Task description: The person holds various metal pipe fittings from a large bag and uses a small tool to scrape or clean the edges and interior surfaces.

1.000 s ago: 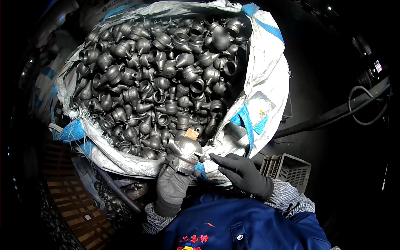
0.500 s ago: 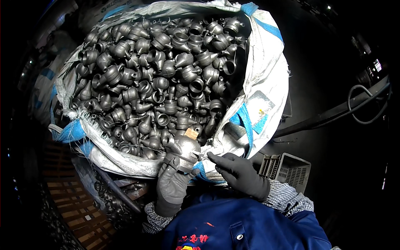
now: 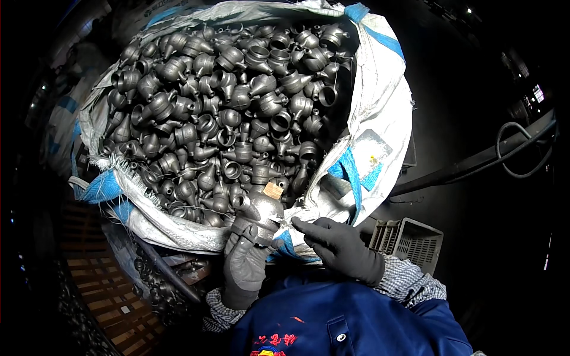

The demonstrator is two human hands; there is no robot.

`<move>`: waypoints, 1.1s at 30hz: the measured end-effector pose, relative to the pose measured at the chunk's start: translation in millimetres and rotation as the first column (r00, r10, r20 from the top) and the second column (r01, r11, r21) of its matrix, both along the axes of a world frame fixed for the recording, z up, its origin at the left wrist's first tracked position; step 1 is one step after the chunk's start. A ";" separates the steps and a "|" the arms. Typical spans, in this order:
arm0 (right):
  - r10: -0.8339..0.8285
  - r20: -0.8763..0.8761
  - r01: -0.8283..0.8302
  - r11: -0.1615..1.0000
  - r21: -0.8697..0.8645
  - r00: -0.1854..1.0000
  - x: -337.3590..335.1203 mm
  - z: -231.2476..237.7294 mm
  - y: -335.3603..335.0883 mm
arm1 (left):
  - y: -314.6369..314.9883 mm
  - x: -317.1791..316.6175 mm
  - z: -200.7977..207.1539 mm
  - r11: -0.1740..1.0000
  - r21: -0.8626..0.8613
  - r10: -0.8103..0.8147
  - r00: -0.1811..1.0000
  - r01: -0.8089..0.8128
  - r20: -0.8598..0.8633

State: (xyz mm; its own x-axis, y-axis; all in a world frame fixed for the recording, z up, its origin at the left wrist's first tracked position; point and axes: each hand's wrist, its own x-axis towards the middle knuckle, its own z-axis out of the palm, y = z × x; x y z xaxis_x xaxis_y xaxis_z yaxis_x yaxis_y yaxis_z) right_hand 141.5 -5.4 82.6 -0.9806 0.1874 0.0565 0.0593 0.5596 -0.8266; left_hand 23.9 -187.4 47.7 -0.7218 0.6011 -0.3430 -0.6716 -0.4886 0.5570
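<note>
A dark grey rounded metal casting [image 3: 265,209] with a short side spout is held at the front rim of a big white woven sack [image 3: 380,101]. My left hand [image 3: 245,261], in a grey glove, is wrapped round its lower collar. Close to the casting's right side is my right hand [image 3: 341,246], in a dark grey glove, index finger and thumb forward. A small pale sliver shows between its fingertips and the casting; what it is, I cannot make out. Many similar castings [image 3: 240,98] fill the sack in a jumbled heap.
A small wooden block [image 3: 273,190] shows just beyond the held casting. Grey plastic crates [image 3: 418,243] stand at the right. A dark bar [image 3: 469,166] with a looped cable reaches in from the right. Brown slatted crating [image 3: 98,279] lies at lower left.
My right hand has shifted slightly left along the casting. The casting has tilted or turned a little in my left hand, which stays in place.
</note>
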 end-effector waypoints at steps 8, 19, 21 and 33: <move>0.041 0.043 -0.049 0.983 0.179 0.998 -0.5 7.3 -1.1 | -0.1 3.5 0.0 1.000 -0.026 0.011 0.998 -0.012 -0.059; 0.030 -0.018 -0.028 0.996 0.083 0.999 1.0 5.0 3.4 | 1.5 7.8 3.7 0.997 -0.072 0.022 0.978 -0.038 -0.209; 0.026 -0.016 -0.025 0.996 0.083 1.000 -1.5 5.2 6.5 | 2.2 8.0 3.1 0.995 -0.093 0.009 0.968 -0.033 -0.253; 0.090 0.029 -0.092 0.994 0.057 0.996 -4.0 10.7 13.4 | -2.7 5.0 -0.1 0.993 -0.116 -0.028 0.972 0.001 -0.232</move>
